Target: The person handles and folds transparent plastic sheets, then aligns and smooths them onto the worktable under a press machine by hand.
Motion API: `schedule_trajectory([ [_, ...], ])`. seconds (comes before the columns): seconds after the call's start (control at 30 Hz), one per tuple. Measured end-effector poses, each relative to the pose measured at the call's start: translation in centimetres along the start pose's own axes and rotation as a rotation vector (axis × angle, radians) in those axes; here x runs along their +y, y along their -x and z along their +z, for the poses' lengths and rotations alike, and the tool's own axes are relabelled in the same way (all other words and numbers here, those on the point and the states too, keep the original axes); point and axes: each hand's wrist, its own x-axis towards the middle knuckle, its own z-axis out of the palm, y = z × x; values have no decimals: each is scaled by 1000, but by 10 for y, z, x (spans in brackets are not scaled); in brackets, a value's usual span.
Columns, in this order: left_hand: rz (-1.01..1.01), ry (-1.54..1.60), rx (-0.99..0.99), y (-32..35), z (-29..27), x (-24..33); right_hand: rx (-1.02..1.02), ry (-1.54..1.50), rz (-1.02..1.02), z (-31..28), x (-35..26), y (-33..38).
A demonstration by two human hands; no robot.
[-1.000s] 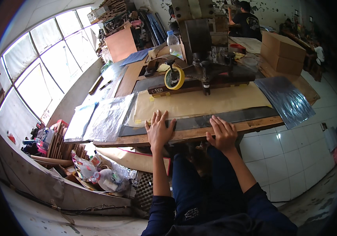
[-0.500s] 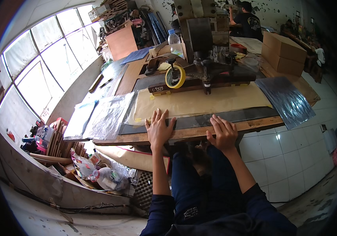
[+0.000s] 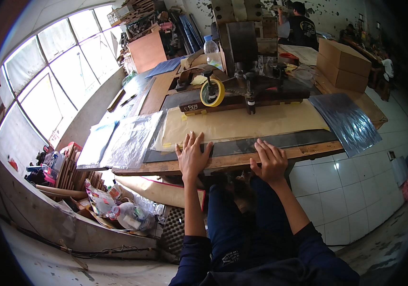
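Note:
My left hand (image 3: pixel 193 155) lies flat with its fingers spread on the near edge of a wooden workbench (image 3: pixel 308 151), its fingertips on a dark sheet (image 3: pixel 289 139). My right hand (image 3: pixel 270 160) rests on the same edge, fingers curled over the dark sheet. Beyond both hands a tan paper sheet (image 3: pixel 242 124) lies flat on the bench. Behind it stands a yellow tape roll (image 3: pixel 212 92) on a dark metal machine (image 3: pixel 251 86). Neither hand holds anything.
Clear plastic sheets (image 3: pixel 127 138) lie left on the bench, a shiny dark film (image 3: pixel 347 119) right. Cardboard boxes (image 3: pixel 344 57) and a water bottle (image 3: pixel 210 45) stand at the back. Bottles, wood and clutter (image 3: pixel 108 205) fill the floor at left. Another person (image 3: pixel 304 26) works at the far end.

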Motion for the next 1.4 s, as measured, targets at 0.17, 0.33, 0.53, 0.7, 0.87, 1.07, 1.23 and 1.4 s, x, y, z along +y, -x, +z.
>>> schedule_trajectory([
  [0.17,-3,3,-6,1,1,2,-7,0,-2,-2,1,1],
  [0.33,0,-1,-5,0,1,0,-28,-2,4,-2,-2,-1],
  [0.53,-11,-5,5,0,0,-1,-17,-7,-10,0,0,0],
  [0.7,-9,-11,-7,0,3,1,-18,-12,-2,1,1,1],
  [0.87,2,-26,-20,1,1,3,-28,-29,10,-5,0,0],
  [1.07,41,-8,-58,1,2,-2,-70,-70,14,-7,0,0],
  [1.23,79,7,-105,-2,-6,-2,-173,-119,-14,-20,4,-11],
  [1.4,127,45,-273,-23,-7,-8,-349,-369,79,-35,15,-32],
])
